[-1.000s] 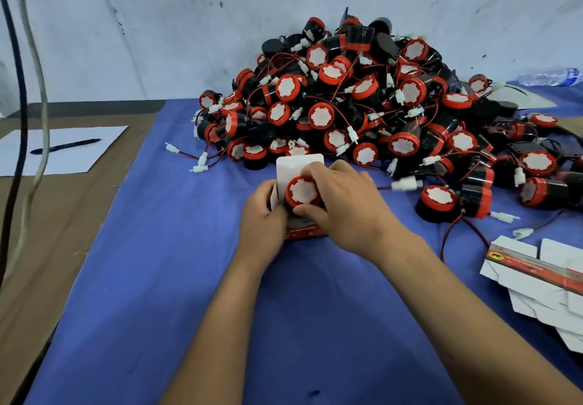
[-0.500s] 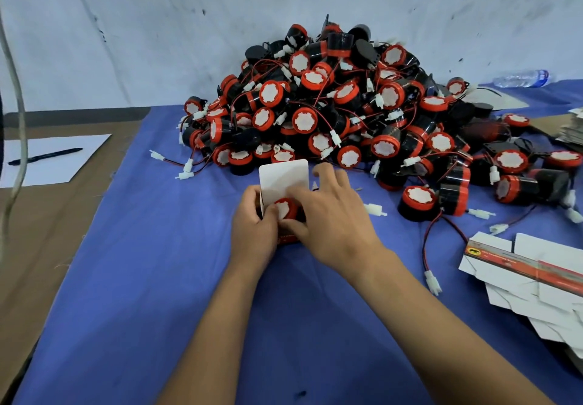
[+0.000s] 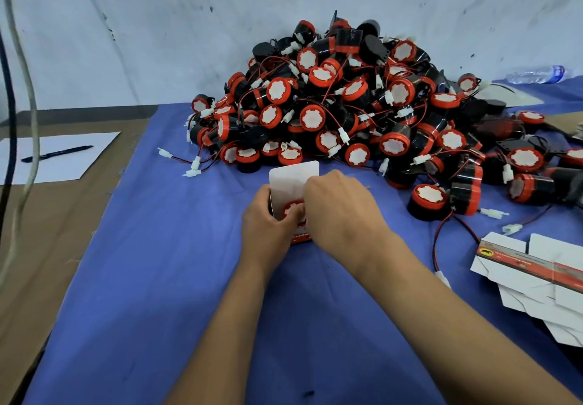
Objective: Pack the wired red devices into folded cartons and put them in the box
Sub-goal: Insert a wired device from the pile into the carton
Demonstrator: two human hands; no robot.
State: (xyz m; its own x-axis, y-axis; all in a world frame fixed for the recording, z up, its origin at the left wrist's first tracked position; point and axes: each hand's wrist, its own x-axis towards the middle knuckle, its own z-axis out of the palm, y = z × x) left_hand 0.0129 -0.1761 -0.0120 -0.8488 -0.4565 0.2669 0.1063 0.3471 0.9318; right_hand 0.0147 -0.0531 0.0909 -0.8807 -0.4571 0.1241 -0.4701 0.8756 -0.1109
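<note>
A red device [image 3: 293,209] sits mostly sunk in the mouth of a small folded carton [image 3: 291,183], only its red rim and white face showing under the raised white flap, on the blue-covered surface [image 3: 157,278] just in front of the heap of devices [image 3: 347,104]. The left hand [image 3: 268,224] has its grip curled round the carton's side, steadying it upright; the right hand [image 3: 340,215] bends its fingers over the device and the carton's front, seemingly pressing it down. The device looks like hard, rigid plastic, probably light, best held by its round body; its thin wire could snag. The carton is thin card that would likely crush if squeezed, so hold it at the edges. Flat unfolded cartons [image 3: 536,275] lie well apart on the right. No box shows.
</note>
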